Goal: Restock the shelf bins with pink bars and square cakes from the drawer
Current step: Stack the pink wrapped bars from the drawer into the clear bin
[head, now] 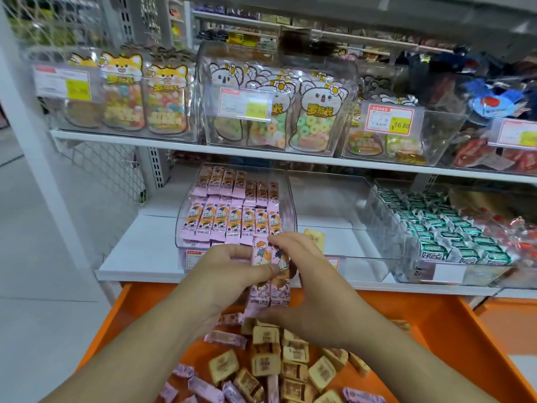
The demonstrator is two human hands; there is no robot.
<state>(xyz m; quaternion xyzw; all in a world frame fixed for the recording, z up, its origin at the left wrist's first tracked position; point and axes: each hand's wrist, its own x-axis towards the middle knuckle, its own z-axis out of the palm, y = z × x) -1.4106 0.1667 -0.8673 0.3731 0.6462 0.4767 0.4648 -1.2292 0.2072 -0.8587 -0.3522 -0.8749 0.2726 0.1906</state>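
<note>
Pink bars (pixel 270 274): clamped between fingers of left hand (pixel 232 270) and right hand (pixel 302 274). Square ends, then lower into bin (pixel 186 228) ahead of fingertips.

1. A white lower shelf (pixel 139 251) carries clear bins side by side: a bin of pink bars (pixel 232 210), a nearly bare bin (pixel 334 228), a bin of green-wrapped sweets (pixel 436 237).
2. An upper shelf (pixel 122 138) holds clear tubs of bagged gummies (pixel 276 112).
3. An open orange drawer (pixel 453 338) below holds loose square cakes (pixel 293 365) and pink bars.
</note>
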